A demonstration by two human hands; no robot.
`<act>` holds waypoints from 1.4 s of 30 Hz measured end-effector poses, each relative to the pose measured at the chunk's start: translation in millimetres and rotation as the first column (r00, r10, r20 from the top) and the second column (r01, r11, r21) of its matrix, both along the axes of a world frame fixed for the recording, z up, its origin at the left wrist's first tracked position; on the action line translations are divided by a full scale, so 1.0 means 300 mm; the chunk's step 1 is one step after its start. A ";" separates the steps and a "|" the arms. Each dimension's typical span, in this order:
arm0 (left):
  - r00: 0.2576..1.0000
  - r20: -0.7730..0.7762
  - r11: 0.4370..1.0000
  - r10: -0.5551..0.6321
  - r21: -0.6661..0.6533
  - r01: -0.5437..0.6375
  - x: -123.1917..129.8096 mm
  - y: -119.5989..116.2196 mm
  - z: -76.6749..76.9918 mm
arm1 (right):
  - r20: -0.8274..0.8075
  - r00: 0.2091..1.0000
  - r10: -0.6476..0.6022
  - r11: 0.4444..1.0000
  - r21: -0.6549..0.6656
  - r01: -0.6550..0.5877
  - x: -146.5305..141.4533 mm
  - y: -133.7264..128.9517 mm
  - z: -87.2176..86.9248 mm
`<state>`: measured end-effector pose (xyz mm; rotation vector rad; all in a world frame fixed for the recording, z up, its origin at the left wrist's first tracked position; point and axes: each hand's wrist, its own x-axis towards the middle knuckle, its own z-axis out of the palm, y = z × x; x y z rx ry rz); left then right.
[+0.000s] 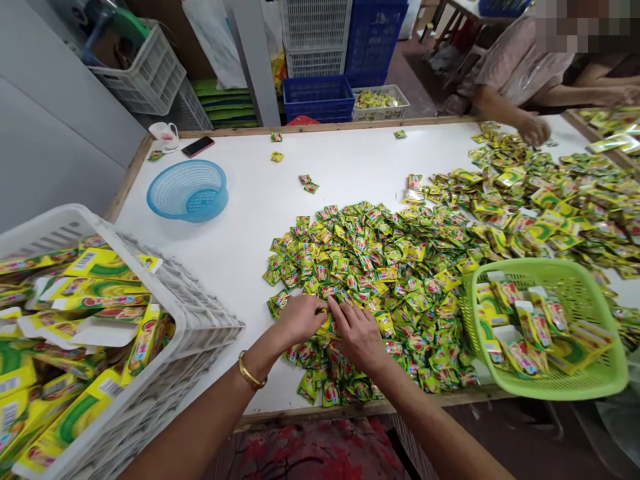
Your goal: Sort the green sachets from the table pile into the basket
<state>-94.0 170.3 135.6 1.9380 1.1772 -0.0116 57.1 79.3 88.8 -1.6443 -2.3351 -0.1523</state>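
Note:
My left hand (301, 317) and my right hand (361, 337) meet over the near left part of a large pile of small green-yellow packets (370, 240). The left fingers are closed in a pinch, with a gold bangle (250, 371) on that wrist. The right fingers are bent and close together, thumb side against the left fingertips. Whatever the fingertips hold is hidden by the hands. Packets lie all around and beneath both hands. To the right, a green basket (545, 387) holds yellow cartons (575, 347), some with open white flaps.
A white crate (200, 320) full of yellow cartons stands at left. Behind it are a blue basket (220, 180), a phone (198, 147) and a cup (164, 135). A co-worker's hand (534, 129) is over packets at far right. Blue crates (318, 100) stand beyond the table.

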 end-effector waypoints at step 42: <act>0.907 0.153 0.751 0.391 -0.623 -0.219 0.135 -0.247 -0.097 | -0.089 0.993 -0.080 0.997 -0.006 0.080 0.088 -0.153 -0.097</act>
